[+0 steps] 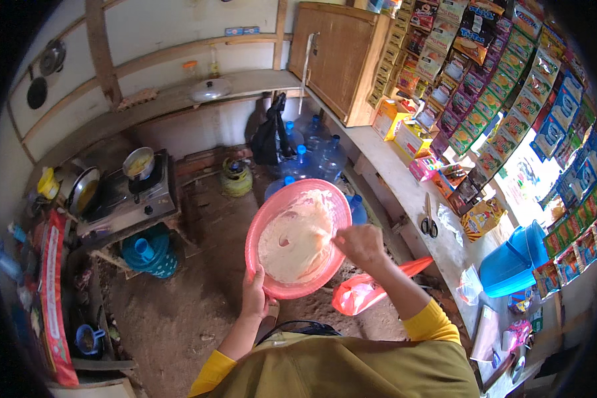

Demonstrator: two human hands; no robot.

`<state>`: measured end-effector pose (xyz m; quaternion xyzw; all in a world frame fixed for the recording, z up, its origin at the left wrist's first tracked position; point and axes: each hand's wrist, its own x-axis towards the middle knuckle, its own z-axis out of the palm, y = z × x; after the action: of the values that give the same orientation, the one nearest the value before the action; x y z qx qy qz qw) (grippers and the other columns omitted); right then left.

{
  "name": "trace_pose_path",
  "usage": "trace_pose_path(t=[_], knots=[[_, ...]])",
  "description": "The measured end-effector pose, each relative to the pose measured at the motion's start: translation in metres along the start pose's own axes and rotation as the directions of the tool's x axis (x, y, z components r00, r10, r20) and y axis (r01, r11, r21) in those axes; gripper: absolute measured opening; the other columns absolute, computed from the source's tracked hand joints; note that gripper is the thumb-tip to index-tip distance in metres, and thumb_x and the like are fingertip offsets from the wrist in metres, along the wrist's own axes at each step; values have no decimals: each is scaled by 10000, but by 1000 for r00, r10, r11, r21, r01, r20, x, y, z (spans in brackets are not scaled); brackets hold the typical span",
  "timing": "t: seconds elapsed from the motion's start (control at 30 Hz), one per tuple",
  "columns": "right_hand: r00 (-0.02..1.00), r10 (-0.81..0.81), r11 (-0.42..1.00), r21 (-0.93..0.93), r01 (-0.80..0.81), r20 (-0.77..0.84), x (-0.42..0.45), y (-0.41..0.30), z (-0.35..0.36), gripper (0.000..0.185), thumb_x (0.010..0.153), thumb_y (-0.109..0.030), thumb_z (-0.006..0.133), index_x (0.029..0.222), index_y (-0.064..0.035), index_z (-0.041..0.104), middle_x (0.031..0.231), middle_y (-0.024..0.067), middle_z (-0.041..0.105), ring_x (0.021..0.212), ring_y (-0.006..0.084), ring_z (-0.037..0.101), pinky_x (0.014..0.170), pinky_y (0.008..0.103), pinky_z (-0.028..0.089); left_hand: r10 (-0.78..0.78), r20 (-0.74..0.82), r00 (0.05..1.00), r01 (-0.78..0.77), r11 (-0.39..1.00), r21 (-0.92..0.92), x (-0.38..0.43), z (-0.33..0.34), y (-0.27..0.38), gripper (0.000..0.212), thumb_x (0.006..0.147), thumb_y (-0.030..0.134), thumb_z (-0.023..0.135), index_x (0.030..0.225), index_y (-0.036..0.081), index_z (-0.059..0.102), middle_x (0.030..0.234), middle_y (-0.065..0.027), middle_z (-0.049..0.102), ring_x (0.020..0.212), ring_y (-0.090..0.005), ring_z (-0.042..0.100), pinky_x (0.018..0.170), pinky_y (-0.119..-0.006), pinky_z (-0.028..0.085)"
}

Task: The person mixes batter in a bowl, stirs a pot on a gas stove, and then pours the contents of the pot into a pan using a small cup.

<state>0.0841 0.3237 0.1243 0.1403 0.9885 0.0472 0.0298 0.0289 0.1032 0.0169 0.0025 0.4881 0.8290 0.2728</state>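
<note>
My left hand [255, 293] grips the lower left rim of a pink plastic basin [251, 248], which is tilted towards me. Pale flour or batter-like mix [288, 244] covers its bottom, with a small hollow in it and powder up the far wall. At the basin's right rim is my right hand [362, 245], its fingers curled and dusted pale. Whether those fingers hold a utensil is hidden. Below my right forearm, a red plastic bag [358, 293] with something white inside lies low down.
A two-burner gas stove [144, 199] carries a saucepan [139, 163] and a wok [84, 189] at left. A green gas cylinder [237, 178] and blue water jugs [301, 161] stand ahead. Scissors [429, 219] and a blue bucket [512, 258] occupy the right counter, below hanging sachets [492, 134].
</note>
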Motion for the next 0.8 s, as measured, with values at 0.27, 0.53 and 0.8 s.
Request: trace_pose_path(t=[0.27,0.53,0.8], knots=[[907,-343,934,9,356,-242,23,-49,36,174,724,-341,554,710,-174,604,618,33,587,595,226,589,504,371,448,52,15,999,-53,999,11,-60,-8,0,392,876,269,430,1209,78,348,847,-70,539,460,-74,493,290,-175,372],[725,-668,744,-148,651,-169,-16,-99,-8,103,694,-185,513,680,-118,590,641,69,597,597,230,596,505,367,459,161,-257,953,-170,985,-13,-104,-77,18,414,868,297,445,1206,76,356,854,-65,545,478,-66,494,283,-175,355],[824,-560,826,13,563,-80,35,-231,-8,192,770,-332,497,816,-190,617,712,75,612,659,242,600,523,390,466,201,-299,933,-202,979,26,-141,-141,49,421,862,283,458,1212,70,363,904,-73,550,502,-79,511,284,-181,347]])
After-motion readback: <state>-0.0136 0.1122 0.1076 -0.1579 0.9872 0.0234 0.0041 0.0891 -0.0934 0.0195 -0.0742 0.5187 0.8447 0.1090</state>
